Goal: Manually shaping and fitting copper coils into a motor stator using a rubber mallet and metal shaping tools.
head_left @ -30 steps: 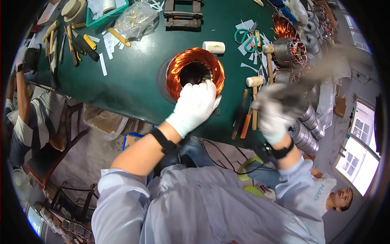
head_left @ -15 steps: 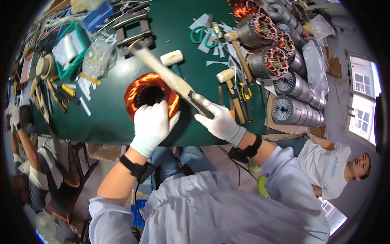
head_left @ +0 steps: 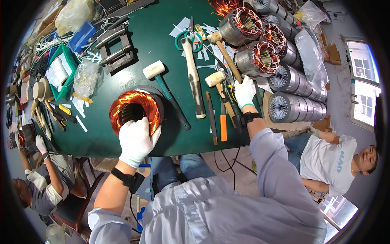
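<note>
On a green desk (head_left: 162,36), a copper-wound stator (head_left: 121,106) is set near the front edge, left of centre, its near rim gripped by the left hand (head_left: 138,140), fingers (head_left: 133,127) curled into the opening. Toward the right edge, a wooden-handled mallet (head_left: 228,59) is grasped by its handle end in the right hand (head_left: 245,93). Between the 2 hands, 1 green-handled mallet (head_left: 167,92) is laid.

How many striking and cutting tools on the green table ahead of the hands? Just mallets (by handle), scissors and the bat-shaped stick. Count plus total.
Wooden-handled mallets: 2
Teal-handled mallet: 1
Teal-handled scissors: 1
Bat-shaped stick: 1
Total: 5
</note>
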`<state>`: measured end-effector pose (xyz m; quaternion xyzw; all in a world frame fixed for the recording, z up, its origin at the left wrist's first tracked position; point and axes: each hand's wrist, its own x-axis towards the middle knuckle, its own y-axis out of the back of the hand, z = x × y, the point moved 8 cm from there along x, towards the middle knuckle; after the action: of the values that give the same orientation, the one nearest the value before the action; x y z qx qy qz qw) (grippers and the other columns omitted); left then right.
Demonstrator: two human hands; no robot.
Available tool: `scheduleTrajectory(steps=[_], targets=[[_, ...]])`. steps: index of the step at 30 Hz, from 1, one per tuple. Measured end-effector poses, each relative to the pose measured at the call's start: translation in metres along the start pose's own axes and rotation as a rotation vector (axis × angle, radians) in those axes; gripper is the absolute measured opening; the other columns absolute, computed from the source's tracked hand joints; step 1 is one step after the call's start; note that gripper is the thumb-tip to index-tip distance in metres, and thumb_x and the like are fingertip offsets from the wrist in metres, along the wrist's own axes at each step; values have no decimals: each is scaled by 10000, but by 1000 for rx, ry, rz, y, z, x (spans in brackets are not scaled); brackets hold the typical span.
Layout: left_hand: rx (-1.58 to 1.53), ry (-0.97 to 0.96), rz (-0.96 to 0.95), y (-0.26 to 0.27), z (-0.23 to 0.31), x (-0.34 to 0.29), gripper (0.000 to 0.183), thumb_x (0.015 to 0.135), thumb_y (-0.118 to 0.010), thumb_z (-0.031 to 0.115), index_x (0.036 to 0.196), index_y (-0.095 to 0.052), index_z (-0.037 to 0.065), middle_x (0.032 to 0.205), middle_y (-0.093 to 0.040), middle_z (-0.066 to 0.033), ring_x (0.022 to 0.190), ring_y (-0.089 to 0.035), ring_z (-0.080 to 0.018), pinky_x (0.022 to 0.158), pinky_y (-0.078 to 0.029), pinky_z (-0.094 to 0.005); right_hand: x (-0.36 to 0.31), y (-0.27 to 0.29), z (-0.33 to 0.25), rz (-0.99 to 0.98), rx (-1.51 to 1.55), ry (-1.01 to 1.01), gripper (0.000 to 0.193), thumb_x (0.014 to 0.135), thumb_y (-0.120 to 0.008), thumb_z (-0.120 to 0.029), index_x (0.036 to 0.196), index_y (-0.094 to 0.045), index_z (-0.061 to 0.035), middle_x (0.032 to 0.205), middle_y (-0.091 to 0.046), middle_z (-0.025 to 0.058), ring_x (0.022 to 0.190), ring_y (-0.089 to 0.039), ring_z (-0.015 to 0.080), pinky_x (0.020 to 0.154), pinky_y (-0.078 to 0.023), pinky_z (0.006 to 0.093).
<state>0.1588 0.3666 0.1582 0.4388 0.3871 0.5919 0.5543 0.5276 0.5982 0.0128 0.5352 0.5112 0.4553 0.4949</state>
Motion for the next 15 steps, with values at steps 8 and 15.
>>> scheduleTrajectory(steps=[8,15], targets=[[-40,-149,-123,5,-10,-6,392,740,-809,360,890,-637,41,656,-568,-98,616,-586,-303,639,-475,-413,27,31,-57,-174,219,192,529,887,-593,-234,1379,-503,-62,1201,-645,273,1120,-611,475,965,-494,519],[-339,-62,232,46,-40,-37,398,832,-623,108,1207,-592,-20,1225,-618,-213,1157,-588,-342,1088,-399,-437,-133,120,-159,-821,1337,25,261,1053,-499,-227,1233,-602,-69,718,-565,14,592,-568,88,567,-460,235]])
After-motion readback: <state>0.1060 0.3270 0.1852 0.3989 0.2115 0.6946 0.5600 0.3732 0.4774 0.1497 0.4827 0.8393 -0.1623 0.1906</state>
